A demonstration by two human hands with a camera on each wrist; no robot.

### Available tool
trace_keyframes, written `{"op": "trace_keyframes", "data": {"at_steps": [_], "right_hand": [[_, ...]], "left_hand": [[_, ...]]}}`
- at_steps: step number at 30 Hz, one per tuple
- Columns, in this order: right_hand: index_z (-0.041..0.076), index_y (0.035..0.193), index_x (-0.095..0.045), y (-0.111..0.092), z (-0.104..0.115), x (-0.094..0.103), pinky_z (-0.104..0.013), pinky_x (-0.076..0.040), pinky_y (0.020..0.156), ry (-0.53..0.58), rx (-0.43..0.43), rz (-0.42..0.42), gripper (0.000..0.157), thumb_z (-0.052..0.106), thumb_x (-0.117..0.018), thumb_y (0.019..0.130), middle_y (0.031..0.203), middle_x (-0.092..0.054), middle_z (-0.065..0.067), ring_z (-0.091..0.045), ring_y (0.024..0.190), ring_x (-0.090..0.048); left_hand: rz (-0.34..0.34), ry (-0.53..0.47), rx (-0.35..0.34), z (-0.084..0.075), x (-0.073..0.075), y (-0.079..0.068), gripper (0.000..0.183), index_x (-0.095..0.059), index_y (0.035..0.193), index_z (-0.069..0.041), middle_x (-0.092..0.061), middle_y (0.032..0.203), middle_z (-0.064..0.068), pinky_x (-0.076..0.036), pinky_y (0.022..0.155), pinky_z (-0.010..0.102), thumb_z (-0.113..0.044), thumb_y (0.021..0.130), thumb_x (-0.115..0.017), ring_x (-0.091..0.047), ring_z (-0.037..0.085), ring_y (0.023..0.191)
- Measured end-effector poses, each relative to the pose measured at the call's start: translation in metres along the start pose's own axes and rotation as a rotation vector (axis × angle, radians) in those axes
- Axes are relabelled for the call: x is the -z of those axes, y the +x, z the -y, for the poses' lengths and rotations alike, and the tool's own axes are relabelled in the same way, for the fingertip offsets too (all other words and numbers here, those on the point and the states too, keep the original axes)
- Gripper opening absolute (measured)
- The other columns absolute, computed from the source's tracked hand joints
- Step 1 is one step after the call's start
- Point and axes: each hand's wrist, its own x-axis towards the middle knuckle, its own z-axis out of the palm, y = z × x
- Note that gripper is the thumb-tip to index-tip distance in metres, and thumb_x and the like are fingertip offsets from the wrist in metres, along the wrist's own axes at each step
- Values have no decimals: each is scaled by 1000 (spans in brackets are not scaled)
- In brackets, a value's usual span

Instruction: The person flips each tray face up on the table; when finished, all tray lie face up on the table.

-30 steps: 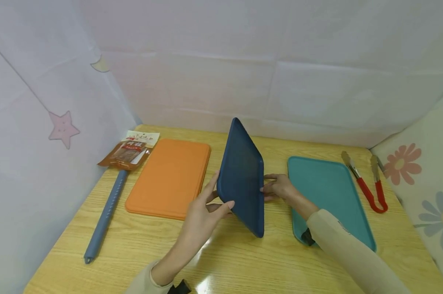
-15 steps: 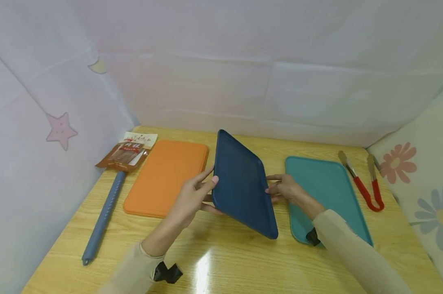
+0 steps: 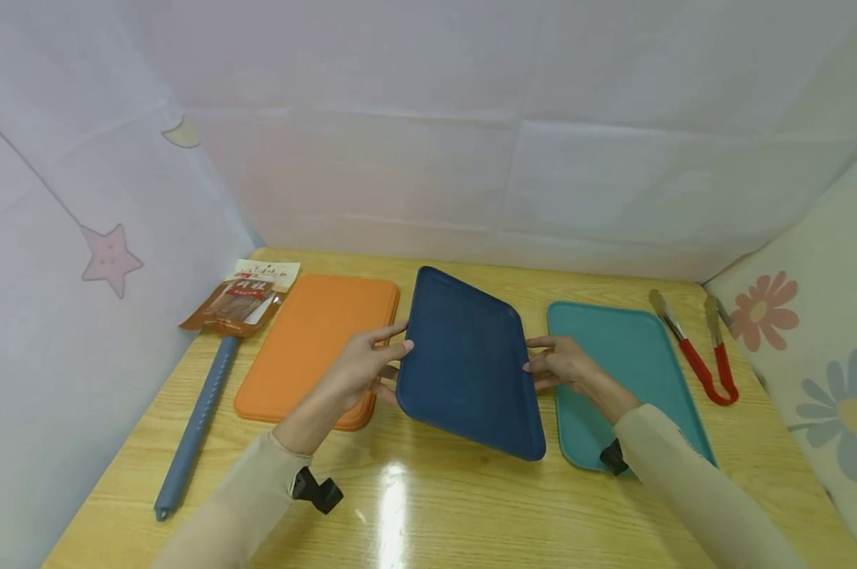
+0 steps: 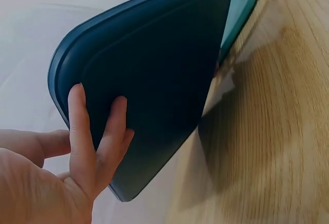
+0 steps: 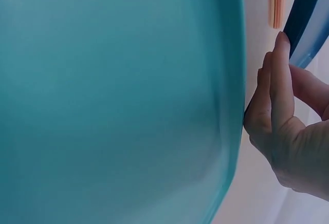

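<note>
Mid-frame, the left hand and right hand pinch a tilted navy tray by opposite edges. At the frame's left I spot a brown packet with a red label and pale printed top; the characters are too small for me to read.

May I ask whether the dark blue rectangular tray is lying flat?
No, the left hand and right hand hold the dark blue rectangular tray at a slant.

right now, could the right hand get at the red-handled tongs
Probably not directly: the right hand is holding the navy tray, though the tongs lie uncovered beyond the teal tray.
</note>
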Motion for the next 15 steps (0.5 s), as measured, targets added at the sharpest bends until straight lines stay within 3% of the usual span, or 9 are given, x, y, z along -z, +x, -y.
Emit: {"op": "trace_keyframes", "data": {"at_steps": [3,9,15], "right_hand": [[-6,146,-34,0,0,2,-39,-58,73,-10,3,-17,62,-2,-63,90,125,-54,-34,-29,94,-68],[-7,145,-35,2,-3,6,-39,-58,71,-32,-7,-45,61,-6,-61,89,123,-54,-34,-32,98,-66],[-8,144,-36,2,-3,5,-38,-58,70,-57,-8,-84,63,-6,-63,87,124,-52,-36,-36,99,-65]], "left_hand": [[1,46,20,4,5,5,54,-39,148,-19,-63,113,19,-57,60,45,-20,98,-59,-69,24,70],[66,107,66,13,12,13,54,-38,149,-16,-66,104,19,-57,65,47,-17,98,-58,-69,22,66],[93,179,58,22,16,22,55,-36,149,-9,-68,100,20,-58,59,40,-12,98,-56,-70,26,68]]}}
